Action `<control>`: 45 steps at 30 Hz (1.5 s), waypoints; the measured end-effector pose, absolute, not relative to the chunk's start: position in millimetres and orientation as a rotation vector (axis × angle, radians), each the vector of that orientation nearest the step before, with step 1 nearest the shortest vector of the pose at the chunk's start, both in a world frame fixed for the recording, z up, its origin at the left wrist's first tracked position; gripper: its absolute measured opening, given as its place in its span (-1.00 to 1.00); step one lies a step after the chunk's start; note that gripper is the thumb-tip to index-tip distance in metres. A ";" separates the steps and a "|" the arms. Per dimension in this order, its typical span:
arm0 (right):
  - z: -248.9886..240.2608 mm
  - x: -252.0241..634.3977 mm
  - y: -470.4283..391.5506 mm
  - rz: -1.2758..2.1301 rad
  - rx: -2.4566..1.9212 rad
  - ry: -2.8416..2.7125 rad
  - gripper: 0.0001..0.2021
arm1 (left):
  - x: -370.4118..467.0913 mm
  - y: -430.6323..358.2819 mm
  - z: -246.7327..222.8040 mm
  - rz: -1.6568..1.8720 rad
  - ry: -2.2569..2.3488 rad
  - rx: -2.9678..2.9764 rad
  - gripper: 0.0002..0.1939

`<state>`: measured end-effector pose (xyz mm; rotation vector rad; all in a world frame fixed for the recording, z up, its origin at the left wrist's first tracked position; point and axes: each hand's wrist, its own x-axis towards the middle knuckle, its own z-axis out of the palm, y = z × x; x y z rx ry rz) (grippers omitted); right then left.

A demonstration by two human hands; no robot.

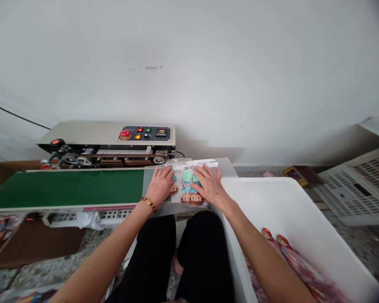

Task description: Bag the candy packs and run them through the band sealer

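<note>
Two clear plastic packets lie side by side on a translucent board. The right packet (192, 199) shows printed cartoon figures with large brown heads and a green and blue part above. My left hand (160, 186) rests flat over the left packet (174, 189) and hides much of it. Its fingers are stretched out. With its fingers spread, my right hand (212, 187) touches the upper right of the right packet. Several small metal rings show near the packets' top edges. The board (229, 167) adjoins the end of a green conveyor belt (82, 188).
Behind the belt stands a machine (91, 130) with rollers and a lit control panel (145, 134). A white box (268, 198) on the right holds packets with red-haired figures (283, 242). White plastic crates (360, 189) stand beyond it. A cardboard box (47, 242) sits below the belt.
</note>
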<state>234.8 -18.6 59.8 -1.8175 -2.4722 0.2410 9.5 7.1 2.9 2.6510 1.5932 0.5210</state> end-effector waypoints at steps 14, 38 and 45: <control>59.7 214.1 5.6 0.207 -1.684 -2.565 -0.57 | -21.6 -7.5 14.1 0.597 1.610 2.570 -0.63; 47.5 180.8 22.0 0.169 -1.516 -2.610 -0.63 | -101.4 15.8 13.7 0.385 1.654 2.520 -0.58; 55.1 214.1 2.9 0.159 -1.715 -2.470 -0.63 | -11.2 -5.3 11.2 0.589 1.403 2.604 -0.61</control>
